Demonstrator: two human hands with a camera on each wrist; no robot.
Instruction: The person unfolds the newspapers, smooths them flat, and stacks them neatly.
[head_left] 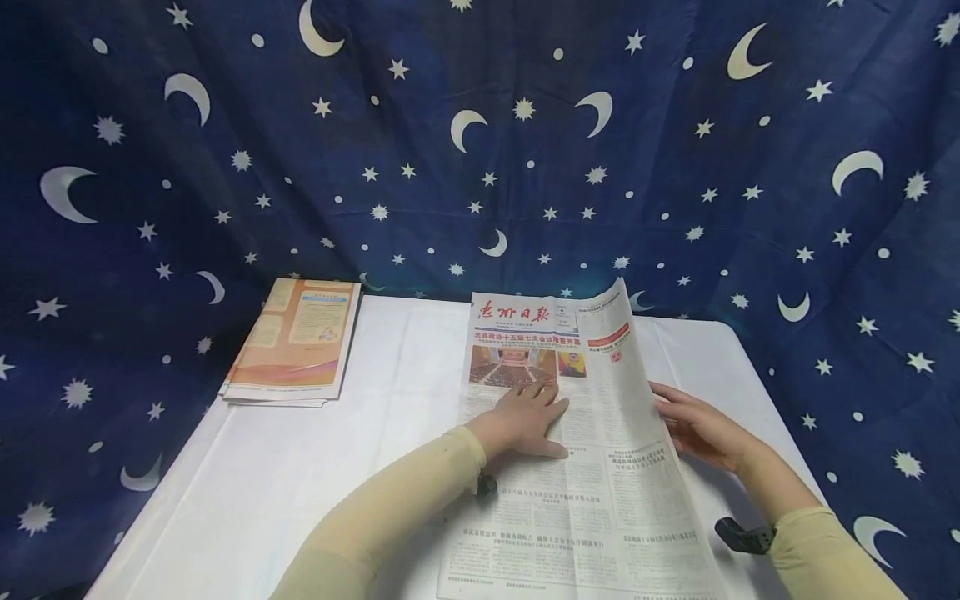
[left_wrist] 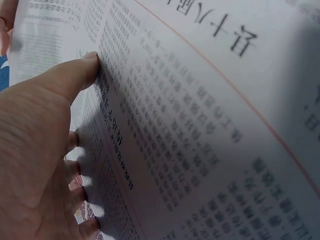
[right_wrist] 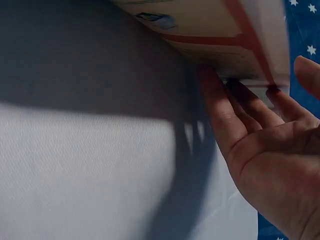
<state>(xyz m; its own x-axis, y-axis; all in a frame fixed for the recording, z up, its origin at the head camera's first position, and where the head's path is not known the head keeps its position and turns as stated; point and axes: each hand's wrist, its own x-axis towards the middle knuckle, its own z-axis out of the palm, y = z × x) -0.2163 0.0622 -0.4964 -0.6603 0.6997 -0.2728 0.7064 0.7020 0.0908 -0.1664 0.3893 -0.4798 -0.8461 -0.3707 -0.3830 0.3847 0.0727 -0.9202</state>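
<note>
A folded newspaper [head_left: 555, 512] with a red masthead lies lengthwise on the white table, its right side lifted and curving upward. My left hand [head_left: 525, 421] rests on its front page with fingers spread, just below the printed photo. In the left wrist view, the thumb [left_wrist: 82, 72] and fingertips touch the print. At the raised right edge is my right hand [head_left: 701, 427]. The right wrist view has its fingers [right_wrist: 222, 112] extended against the underside of the paper, while the thumb [right_wrist: 307, 75] stands apart from the sheet.
A small stack of orange-covered booklets [head_left: 296, 342] lies at the table's back left. The white table [head_left: 405, 358] backs onto a dark blue cloth [head_left: 420, 150] printed with moons and stars, which also hangs along both sides.
</note>
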